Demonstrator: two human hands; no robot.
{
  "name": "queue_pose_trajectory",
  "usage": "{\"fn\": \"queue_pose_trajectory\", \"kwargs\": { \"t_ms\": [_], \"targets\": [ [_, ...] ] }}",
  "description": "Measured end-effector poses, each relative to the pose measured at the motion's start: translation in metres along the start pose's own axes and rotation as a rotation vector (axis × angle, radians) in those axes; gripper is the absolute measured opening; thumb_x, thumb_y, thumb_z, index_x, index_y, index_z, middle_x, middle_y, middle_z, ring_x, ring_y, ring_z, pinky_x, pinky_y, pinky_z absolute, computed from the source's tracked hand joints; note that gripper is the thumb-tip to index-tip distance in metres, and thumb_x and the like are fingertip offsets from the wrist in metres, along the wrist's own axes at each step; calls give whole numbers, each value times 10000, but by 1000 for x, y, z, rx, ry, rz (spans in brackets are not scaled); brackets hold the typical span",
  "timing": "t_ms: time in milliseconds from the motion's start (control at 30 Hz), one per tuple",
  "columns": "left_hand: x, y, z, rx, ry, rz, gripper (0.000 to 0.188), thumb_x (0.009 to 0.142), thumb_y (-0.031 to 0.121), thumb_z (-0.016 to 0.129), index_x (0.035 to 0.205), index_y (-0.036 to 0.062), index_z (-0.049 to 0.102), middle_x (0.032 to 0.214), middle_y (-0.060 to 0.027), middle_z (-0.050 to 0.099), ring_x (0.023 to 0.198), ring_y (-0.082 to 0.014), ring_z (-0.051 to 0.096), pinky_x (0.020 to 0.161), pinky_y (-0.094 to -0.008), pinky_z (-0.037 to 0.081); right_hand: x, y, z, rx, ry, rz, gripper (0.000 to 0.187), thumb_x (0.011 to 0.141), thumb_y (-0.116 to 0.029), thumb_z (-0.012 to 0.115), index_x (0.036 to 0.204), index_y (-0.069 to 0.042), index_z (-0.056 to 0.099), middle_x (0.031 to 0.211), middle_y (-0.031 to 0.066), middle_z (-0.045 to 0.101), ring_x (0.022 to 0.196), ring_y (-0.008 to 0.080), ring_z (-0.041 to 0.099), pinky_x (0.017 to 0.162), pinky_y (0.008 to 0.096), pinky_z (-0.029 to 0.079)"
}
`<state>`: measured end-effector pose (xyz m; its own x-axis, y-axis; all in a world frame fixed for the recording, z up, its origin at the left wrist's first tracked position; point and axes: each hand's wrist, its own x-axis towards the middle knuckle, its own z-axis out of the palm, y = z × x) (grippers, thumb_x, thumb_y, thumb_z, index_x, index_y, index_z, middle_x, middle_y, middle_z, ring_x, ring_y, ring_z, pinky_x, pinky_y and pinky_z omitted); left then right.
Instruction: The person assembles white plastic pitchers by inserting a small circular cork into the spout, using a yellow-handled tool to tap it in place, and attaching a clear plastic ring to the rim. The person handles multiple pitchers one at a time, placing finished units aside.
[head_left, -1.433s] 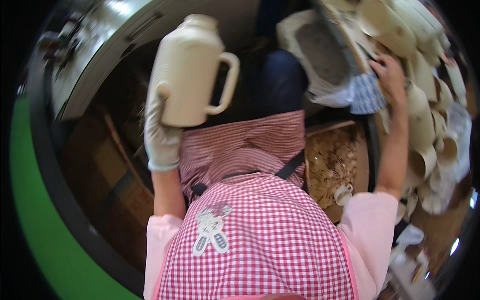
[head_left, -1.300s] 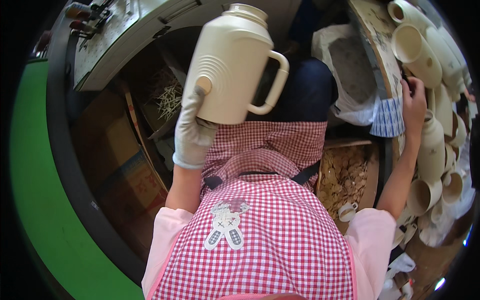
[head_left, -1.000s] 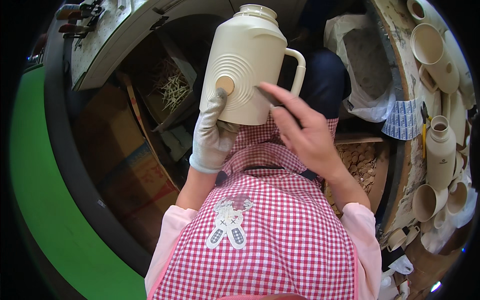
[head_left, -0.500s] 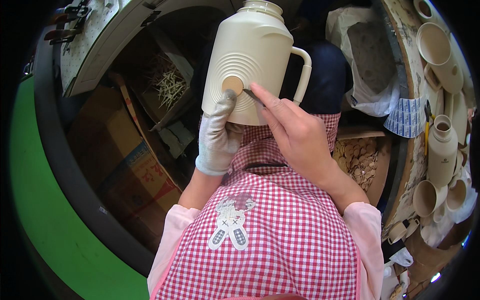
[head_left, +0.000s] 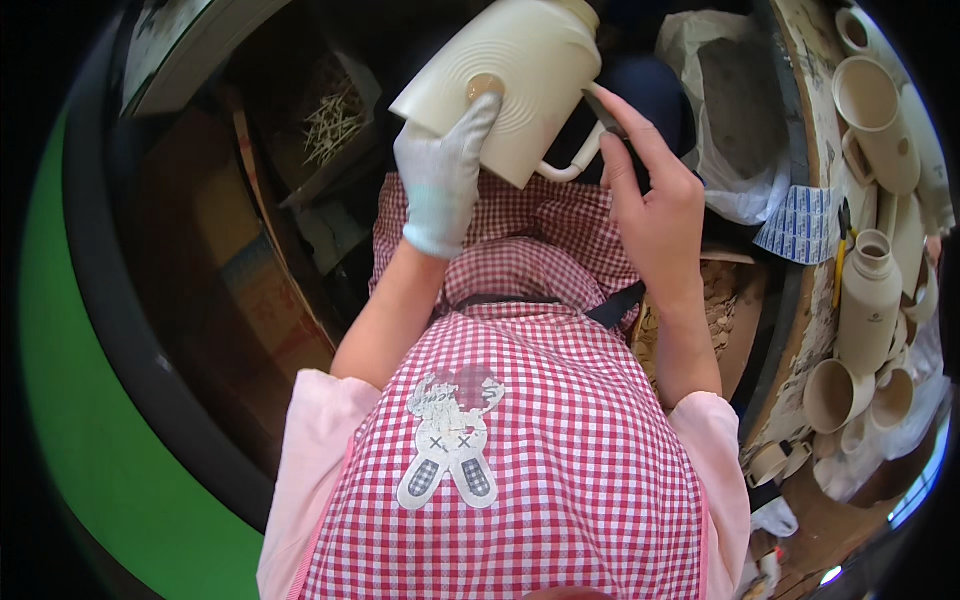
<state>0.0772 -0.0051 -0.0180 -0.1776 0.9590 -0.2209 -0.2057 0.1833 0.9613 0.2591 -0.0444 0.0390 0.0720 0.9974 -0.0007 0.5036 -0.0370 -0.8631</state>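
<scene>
Tipped over since the last frame, the cream jug (head_left: 535,72) leans with its neck to the upper right, and the blade has left the round tan disc (head_left: 484,88) for the handle side. Far left, pale sticks (head_left: 333,128) lie in a box. Next, the gloved left hand (head_left: 440,175) grips the jug near its base, thumb pressed against the disc, holding it above the lap. Right of that, the bare right hand (head_left: 655,190) pinches the dark blade (head_left: 607,115) between thumb and forefinger, over the jug handle (head_left: 578,163); whether it touches, I cannot tell. Work appears to have shifted from the disc's edge to the handle. Beyond are tan chips (head_left: 718,298) in a box, a white plastic bag (head_left: 728,197), a blue patterned sheet (head_left: 797,228) and, on the bench (head_left: 797,335), a cream bottle (head_left: 867,312).
</scene>
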Motion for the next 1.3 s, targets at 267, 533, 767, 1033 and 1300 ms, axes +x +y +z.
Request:
{"fn": "queue_pose_trajectory", "kwargs": {
  "t_ms": [267, 533, 767, 1033, 1300],
  "targets": [
    [-26, 35, -8, -229, -246, -242, 443, 1036, 130, 593, 1427, -63, 512, 1335, -141, 647, 1187, -215, 661, 1032, -360, 536, 4, -7, 10, 117, -140, -200, 344, 1020, -48, 624, 1355, -92, 689, 896, 53, 688, 720, 118, 613, 668, 261, 508],
    [-32, 37, -12, -203, -205, -266, 468, 1030, 154, 600, 1436, -56, 500, 1311, -155, 650, 1154, -212, 676, 955, -334, 584, 7, -9, 24, -256, -48, -400, 453, 976, -43, 655, 1394, -217, 669, 818, 91, 632, 663, 249, 633, 614, 338, 528],
    [-29, 33, -9, -210, -211, -246, 448, 1038, 132, 594, 1431, -61, 496, 1299, -156, 650, 1145, -209, 679, 944, -328, 588, 6, -20, 22, -481, -9, -432, 637, 847, 19, 686, 1431, -233, 642, 786, 76, 580, 634, 232, 619, 581, 347, 523],
    [-30, 43, 18, -36, -153, -89, 396, 1046, 203, 606, 1314, -88, 603, 1185, -137, 697, 1037, -160, 672, 840, -283, 556, 6, -33, 17, -804, 34, -476, 658, 813, -17, 686, 1436, -219, 626, 770, 54, 577, 606, 219, 631, 537, 344, 503],
    [-18, 35, 0, 58, -252, -42, 384, 1058, 219, 597, 1284, -88, 639, 1182, -125, 713, 1000, -177, 694, 862, -302, 556, 16, -3, 9, -488, 95, -511, 469, 968, -194, 685, 1428, -158, 600, 918, 24, 673, 651, 209, 659, 558, 347, 517]
  ]
}}
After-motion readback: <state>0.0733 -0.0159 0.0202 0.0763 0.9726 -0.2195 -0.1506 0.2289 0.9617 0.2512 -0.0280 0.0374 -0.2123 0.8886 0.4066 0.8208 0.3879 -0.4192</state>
